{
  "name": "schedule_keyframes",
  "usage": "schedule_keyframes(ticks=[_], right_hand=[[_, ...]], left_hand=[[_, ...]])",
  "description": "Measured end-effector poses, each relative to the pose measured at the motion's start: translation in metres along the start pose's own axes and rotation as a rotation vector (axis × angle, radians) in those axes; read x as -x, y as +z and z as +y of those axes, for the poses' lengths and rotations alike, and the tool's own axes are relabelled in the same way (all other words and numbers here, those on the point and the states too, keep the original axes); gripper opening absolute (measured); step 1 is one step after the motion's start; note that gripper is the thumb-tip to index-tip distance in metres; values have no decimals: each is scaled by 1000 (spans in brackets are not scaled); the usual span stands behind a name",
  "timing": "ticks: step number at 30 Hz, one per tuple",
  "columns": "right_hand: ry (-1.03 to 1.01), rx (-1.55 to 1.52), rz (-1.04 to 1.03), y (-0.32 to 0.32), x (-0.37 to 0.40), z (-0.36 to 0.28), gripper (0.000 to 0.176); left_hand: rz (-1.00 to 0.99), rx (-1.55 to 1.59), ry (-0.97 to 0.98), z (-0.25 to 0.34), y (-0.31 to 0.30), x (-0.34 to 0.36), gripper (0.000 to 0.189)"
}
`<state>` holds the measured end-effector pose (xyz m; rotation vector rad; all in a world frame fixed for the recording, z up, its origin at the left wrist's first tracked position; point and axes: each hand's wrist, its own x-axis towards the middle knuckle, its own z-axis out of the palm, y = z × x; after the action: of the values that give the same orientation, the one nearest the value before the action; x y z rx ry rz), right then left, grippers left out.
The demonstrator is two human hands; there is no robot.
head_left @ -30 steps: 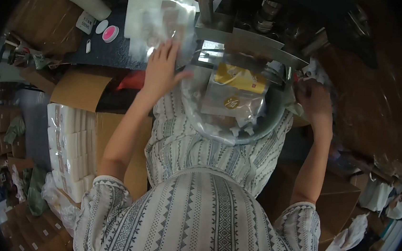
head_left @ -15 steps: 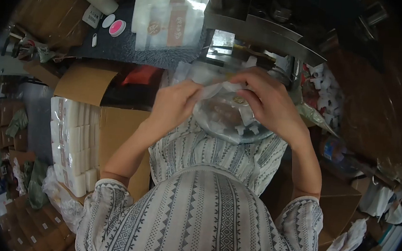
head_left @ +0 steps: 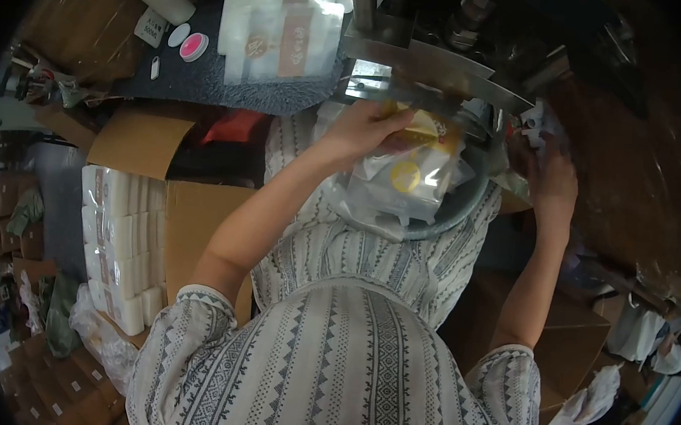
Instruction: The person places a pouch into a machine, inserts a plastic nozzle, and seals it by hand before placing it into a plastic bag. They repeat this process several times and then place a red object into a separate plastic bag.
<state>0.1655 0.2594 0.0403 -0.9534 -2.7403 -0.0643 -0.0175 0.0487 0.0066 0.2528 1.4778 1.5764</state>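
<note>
Left hand (head_left: 361, 136): closed on the pouch's upper part, seemingly to steady it; forearm slants inward.
Pouch (head_left: 405, 176): clear with yellow print, above the basin, near the metal bar (head_left: 442, 69).
Right hand (head_left: 554, 185): fingers reach into the white plastic pieces (head_left: 533, 122), arm angled outward; grip hidden, cannot tell.
Basin (head_left: 472, 201): at the lap, probably for easy reach by both hands.
Stack of pouches (head_left: 294, 45): flat on the dark mat (head_left: 137, 85), likely for left-side access.

The right hand (head_left: 553, 185) is blurred, its fingertips unclear; the top edge cuts off the machine (head_left: 442, 66).
</note>
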Motion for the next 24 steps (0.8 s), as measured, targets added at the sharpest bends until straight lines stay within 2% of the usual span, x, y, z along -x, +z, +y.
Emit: schedule_keyframes(ticks=[1,3,4,6,7,9,10,13,15,17,19,20,22,24], right_hand=[[1,-1,0,9,2,4,27],[142,-160,-159,20,-8,10,22],[137,-162,-164,23,-10,14,22],[58,-225,-299,28,-10,18,21],[55,-227,-295,20,-9,14,21],[62,-147,4,-1,-4,4,21],[67,-151,2,0,-6,4,21],[124,-74,-113,7,-5,8,21],[60,-204,-186,18,-8,9,24],[56,-249,-177,20,-9,12,25],[46,-301,-168,12,-6,8,26],[100,-352,-161,1,-4,6,28],[138,-403,-156,-19,-3,-6,29],[107,-951,-199,-30,0,-21,31]], left_hand=[[0,-2,0,3,-10,0,33],[313,-766,436,18,-51,-11,45],[318,-766,431,20,-71,-14,45],[798,-1541,843,13,-102,-22,56],[635,-1596,660,0,-102,-16,63],[612,-1613,744,-21,-94,5,60],[568,-1627,818,-26,-90,12,58],[544,-1523,743,-24,-105,18,56],[577,-1532,776,-25,-104,17,56],[599,-1557,796,-26,-104,18,56],[640,-1543,865,-21,-104,19,44],[640,-1541,863,-17,-106,23,44],[581,-1421,680,-4,-109,37,28],[608,-1324,712,-2,-96,50,21]])
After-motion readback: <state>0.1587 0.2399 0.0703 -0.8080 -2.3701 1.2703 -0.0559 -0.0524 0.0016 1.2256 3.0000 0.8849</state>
